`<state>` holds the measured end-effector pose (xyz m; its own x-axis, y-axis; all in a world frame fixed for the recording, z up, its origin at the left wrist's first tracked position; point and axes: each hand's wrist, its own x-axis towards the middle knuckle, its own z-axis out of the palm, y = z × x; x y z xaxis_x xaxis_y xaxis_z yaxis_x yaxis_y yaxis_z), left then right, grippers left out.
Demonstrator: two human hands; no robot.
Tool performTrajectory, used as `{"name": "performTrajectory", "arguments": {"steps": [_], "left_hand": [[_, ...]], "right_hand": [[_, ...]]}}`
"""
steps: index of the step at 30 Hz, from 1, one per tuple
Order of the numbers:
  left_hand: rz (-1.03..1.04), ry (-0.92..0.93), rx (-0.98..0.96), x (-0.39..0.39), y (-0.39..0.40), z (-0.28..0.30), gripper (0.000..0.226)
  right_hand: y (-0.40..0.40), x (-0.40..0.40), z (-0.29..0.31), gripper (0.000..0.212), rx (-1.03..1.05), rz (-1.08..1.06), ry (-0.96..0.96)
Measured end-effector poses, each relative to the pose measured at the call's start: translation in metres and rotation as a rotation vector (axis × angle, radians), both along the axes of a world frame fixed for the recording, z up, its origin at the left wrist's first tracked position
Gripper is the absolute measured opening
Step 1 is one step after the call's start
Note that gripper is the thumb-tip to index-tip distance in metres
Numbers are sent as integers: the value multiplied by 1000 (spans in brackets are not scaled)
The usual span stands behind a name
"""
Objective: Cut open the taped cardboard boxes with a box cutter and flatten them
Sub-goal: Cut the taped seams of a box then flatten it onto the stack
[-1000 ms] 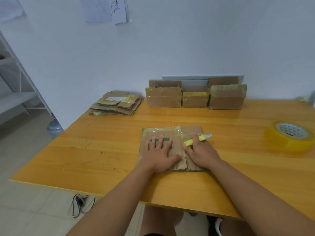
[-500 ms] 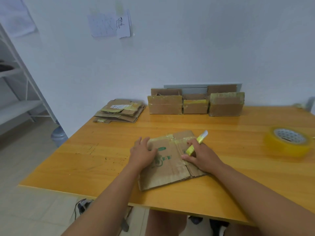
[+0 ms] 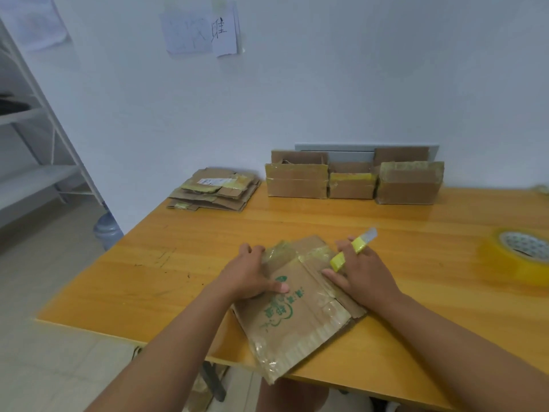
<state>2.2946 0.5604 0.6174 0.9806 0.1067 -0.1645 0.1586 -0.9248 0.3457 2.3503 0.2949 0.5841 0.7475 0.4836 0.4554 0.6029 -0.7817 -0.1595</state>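
A flattened cardboard box (image 3: 300, 319) with a green print and clear tape lies skewed on the table, its near corner past the front edge. My left hand (image 3: 252, 275) grips its left side, thumb on top. My right hand (image 3: 365, 278) rests on its right side and holds a yellow box cutter (image 3: 353, 248), whose tip points up and away. Three taped cardboard boxes (image 3: 297, 179) (image 3: 352, 184) (image 3: 410, 182) stand in a row against the wall.
A stack of flattened boxes (image 3: 215, 190) lies at the table's back left. A roll of yellow tape (image 3: 520, 255) sits at the right. The wooden table (image 3: 416, 230) ends near my body. A white shelf (image 3: 38, 138) and a water bottle (image 3: 107, 228) stand to the left.
The flattened box has been turned and pulled toward me, its near corner now over the table edge. My left hand went from pressing flat on top to gripping the left side.
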Motion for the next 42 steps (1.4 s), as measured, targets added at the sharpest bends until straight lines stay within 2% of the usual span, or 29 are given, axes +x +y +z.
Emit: {"name": "performTrajectory", "arguments": {"steps": [2,5,7,9,11,14,17,20,25,27,30,34,38,42], "left_hand": [[72,-80,-51,-4,3,2,112],[272,-197,-190,-9,18,7,96],[391,-302,-283,-12,30,8,94],[475,-409,-381,-15,40,8,91],[528,-509,-470,-17,46,8,91],[580,-620,-619,-17,50,6,103],[599,-638,-659,-19,58,3,112],[587,-538,-652,-21,69,-6,113],[590,-425,-713,-19,89,-17,100],[628,-448,-810,-18,98,-14,84],[537,-502,-859,-14,109,-12,57],[416,-471,-954,-9,116,-7,62],[358,-503,-1052,-2,130,-11,52],[438,-658,-960,7,125,-14,40]], "right_hand": [[3,2,-2,64,84,-113,111],[12,-4,2,74,328,-205,233],[21,-10,6,75,533,-202,297],[37,-16,13,66,686,-157,426],[58,-21,22,54,741,-93,575],[89,-22,29,43,778,-25,714],[113,-17,31,36,808,-18,692],[130,-12,27,33,825,-4,668],[145,3,24,34,709,71,612],[143,14,28,35,608,130,618],[139,35,38,35,451,191,568],[147,62,59,36,289,239,502],[165,80,72,37,91,241,439],[192,76,72,28,36,140,217]]}}
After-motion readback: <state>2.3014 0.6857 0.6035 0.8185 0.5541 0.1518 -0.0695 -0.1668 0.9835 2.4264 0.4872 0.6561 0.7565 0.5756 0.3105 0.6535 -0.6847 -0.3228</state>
